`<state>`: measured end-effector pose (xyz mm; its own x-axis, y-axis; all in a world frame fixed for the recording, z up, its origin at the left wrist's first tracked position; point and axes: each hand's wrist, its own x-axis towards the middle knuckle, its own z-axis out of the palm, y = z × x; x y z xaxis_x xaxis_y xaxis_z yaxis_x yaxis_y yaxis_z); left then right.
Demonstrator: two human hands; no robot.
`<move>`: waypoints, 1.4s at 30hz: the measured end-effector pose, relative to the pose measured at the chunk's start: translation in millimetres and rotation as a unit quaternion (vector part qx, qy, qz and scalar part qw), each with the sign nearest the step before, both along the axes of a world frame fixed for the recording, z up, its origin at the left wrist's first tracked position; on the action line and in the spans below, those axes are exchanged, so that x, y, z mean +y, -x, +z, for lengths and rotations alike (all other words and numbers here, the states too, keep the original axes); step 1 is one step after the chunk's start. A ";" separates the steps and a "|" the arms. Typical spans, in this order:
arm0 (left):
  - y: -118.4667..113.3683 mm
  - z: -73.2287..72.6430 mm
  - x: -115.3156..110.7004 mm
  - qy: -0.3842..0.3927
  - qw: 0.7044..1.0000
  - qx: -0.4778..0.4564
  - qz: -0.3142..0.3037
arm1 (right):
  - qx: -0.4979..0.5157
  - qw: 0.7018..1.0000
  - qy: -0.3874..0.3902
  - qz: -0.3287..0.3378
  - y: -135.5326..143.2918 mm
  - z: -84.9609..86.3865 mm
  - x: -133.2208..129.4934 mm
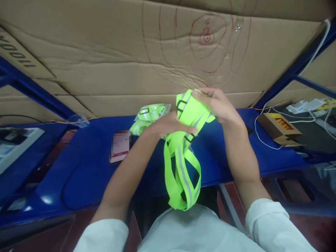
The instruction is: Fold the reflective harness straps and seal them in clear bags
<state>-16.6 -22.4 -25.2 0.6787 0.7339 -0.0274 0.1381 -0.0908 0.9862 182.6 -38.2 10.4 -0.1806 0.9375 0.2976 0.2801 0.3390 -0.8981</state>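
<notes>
A neon yellow-green strap bundle (181,168) with grey reflective stripes and black buckles is held up over the blue table. My left hand (174,124) is closed around its middle, the thumb lying across the front. At its upper right edge, my right hand (216,103) pinches the folded part between thumb and fingers. Long loops of the strap hang below my left hand toward my lap. Behind my left wrist lie similar neon straps in clear plastic (151,113), partly covered by that hand.
On the blue table (86,150) lies a phone (120,145), left of the bagged straps. A clear plastic cup (78,120) is farther left. An open cardboard box (280,127) and white cables are at right. Cardboard (112,52) stands behind.
</notes>
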 end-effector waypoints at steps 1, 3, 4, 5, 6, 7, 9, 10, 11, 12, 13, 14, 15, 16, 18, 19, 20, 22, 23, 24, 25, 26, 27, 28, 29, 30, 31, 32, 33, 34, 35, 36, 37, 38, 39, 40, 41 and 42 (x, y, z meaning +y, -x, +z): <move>-1.3 -1.0 -1.2 0.033 0.999 -0.018 -0.035 | 0.018 1.000 0.012 0.006 -0.7 0.0 1.4; -3.4 -0.7 -4.8 0.087 0.989 -0.060 -0.103 | 0.041 0.999 0.026 0.019 -2.4 -0.5 4.5; -3.7 0.7 -6.6 0.097 0.985 -0.077 -0.123 | 0.045 0.998 0.029 0.024 -3.1 -1.2 6.1; -3.2 2.6 -8.0 0.094 0.984 -0.085 -0.129 | 0.045 0.998 0.026 0.026 -3.4 -2.3 7.7; -1.7 4.8 -8.6 0.078 0.986 -0.085 -0.124 | 0.040 0.999 0.016 0.022 -3.3 -3.4 9.0; 0.7 7.0 -8.3 0.056 0.989 -0.082 -0.111 | 0.031 0.999 -0.003 0.013 -2.7 -4.4 9.7; 7.4 10.8 -5.4 0.014 0.993 -0.071 -0.090 | -0.012 0.999 -0.047 -0.010 -0.5 -5.1 8.4; 11.0 12.2 -3.4 -0.002 0.994 -0.064 -0.089 | -0.041 0.997 -0.061 -0.015 1.0 -4.5 6.2; 14.4 13.3 -1.4 -0.014 0.994 -0.058 -0.092 | -0.069 0.996 -0.064 -0.008 2.5 -3.4 3.1; 17.1 14.2 0.1 -0.026 0.994 -0.055 -0.094 | -0.094 0.994 -0.055 0.012 4.2 -1.9 -0.5; 18.9 14.9 1.1 -0.041 0.993 -0.052 -0.095 | -0.115 0.992 -0.040 0.044 5.8 -0.5 -4.3; 19.7 15.3 1.5 -0.057 0.993 -0.048 -0.096 | -0.132 0.988 -0.031 0.076 7.5 0.6 -7.7; 19.5 15.5 1.5 -0.072 0.992 -0.042 -0.095 | -0.147 0.983 -0.033 0.102 9.2 1.1 -10.3; 18.4 15.4 1.2 -0.084 0.992 -0.035 -0.092 | -0.161 0.979 -0.046 0.115 11.1 0.9 -11.8; 14.9 13.9 1.0 -0.091 0.993 -0.022 -0.074 | -0.179 0.975 -0.086 0.100 14.6 -1.7 -11.6; 13.0 12.6 1.6 -0.083 0.994 -0.022 -0.060 | -0.180 0.975 -0.107 0.079 16.1 -3.5 -10.1; 11.3 10.9 2.6 -0.068 0.996 -0.028 -0.044 | -0.180 0.974 -0.123 0.059 17.1 -5.2 -8.3; 8.9 6.8 5.8 -0.013 0.998 -0.041 -0.037 | -0.183 0.972 -0.142 0.030 17.7 -7.2 -5.0; 8.2 4.6 7.6 0.023 0.997 -0.042 -0.055 | -0.184 0.971 -0.149 0.019 17.1 -7.1 -4.2; 7.6 2.6 9.0 0.059 0.994 -0.045 -0.078 | -0.181 0.971 -0.154 0.009 16.1 -6.2 -4.2; 7.0 0.8 10.0 0.090 0.989 -0.050 -0.104 | -0.173 0.973 -0.154 0.001 14.7 -4.8 -4.9; 6.2 -0.6 10.4 0.111 0.984 -0.055 -0.129 | -0.160 0.976 -0.149 -0.003 13.1 -3.0 -6.0; 5.3 -1.5 10.0 0.124 0.979 -0.061 -0.148 | -0.145 0.980 -0.137 -0.005 11.1 -1.2 -7.4; 4.3 -1.8 9.1 0.125 0.977 -0.065 -0.160 | -0.127 0.985 -0.120 -0.003 9.0 0.4 -8.7; 3.3 -1.5 7.8 0.118 0.977 -0.062 -0.166 | -0.110 0.989 -0.102 -0.001 6.8 1.8 -9.8; 2.5 -0.7 6.4 0.100 0.979 -0.052 -0.169 | -0.093 0.992 -0.086 0.000 4.5 2.9 -10.5; 1.9 0.6 5.1 0.073 0.983 -0.034 -0.168 | -0.078 0.994 -0.076 -0.001 2.3 3.8 -10.8; 1.7 2.3 4.1 0.040 0.986 -0.015 -0.161 | -0.065 0.995 -0.071 -0.002 0.2 4.5 -10.9; 2.1 4.3 3.4 0.008 0.988 0.003 -0.155 | -0.054 0.996 -0.068 -0.001 -1.7 5.1 -10.7; 2.9 6.4 3.0 -0.017 0.988 0.018 -0.153 | -0.046 0.997 -0.064 0.004 -3.2 5.7 -10.3; 4.1 8.7 2.9 -0.031 0.987 0.027 -0.155 | -0.038 0.998 -0.057 0.016 -4.3 6.2 -9.6; 5.7 11.1 2.8 -0.035 0.986 0.031 -0.160 | -0.026 0.998 -0.045 0.031 -5.0 6.6 -8.5; 7.6 13.3 2.8 -0.030 0.985 0.030 -0.167 | -0.011 0.998 -0.028 0.048 -5.3 6.8 -7.0; 9.7 15.4 2.7 -0.024 0.984 0.026 -0.175 | 0.006 0.998 -0.008 0.065 -5.3 6.6 -4.9; 11.8 16.9 2.6 -0.018 0.982 0.023 -0.184 | 0.022 0.997 0.014 0.079 -5.0 6.0 -2.3; 13.8 17.9 2.6 -0.013 0.981 0.019 -0.194 | 0.034 0.995 0.035 0.089 -4.6 5.0 0.6; 15.7 17.9 2.8 -0.007 0.979 0.017 -0.202 | 0.041 0.993 0.051 0.094 -4.2 3.7 3.5; 17.3 17.0 3.4 -0.001 0.979 0.015 -0.205 | 0.041 0.993 0.058 0.093 -3.8 2.3 6.0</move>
